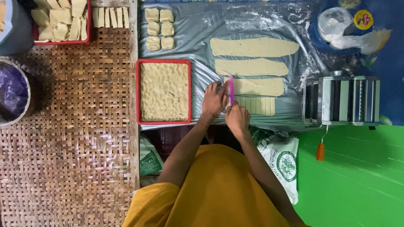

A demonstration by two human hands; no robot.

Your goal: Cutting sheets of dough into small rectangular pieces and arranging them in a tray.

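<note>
- The thin pink plastic cutter [231,89] stands on edge between the two hands, its long axis running away from the person, tip toward the far strips.
- The right hand [237,119] is clamped on the cutter's near end, fingers curled around it.
- The left hand [214,100] lies just beside the cutter on its left, fingers spread flat and pressing on the sheet; it grips nothing.
- The cutter's edge meets the left end of the nearest flat strip of pale dough [255,105], which is already scored into small rectangles and lies crosswise to the blade.
- Three longer uncut dough strips [252,47] lie parallel beyond it, all on a grey floured plastic sheet [198,38].
- A red square tray of lumpy pale filling [163,91] sits just left of the left hand.
- Six small dough blocks [159,28] sit beyond the tray.
- A metal hand-cranked pasta roller [343,101] stands well to the right.
- A woven bamboo mat [71,138] covers the left side.
</note>
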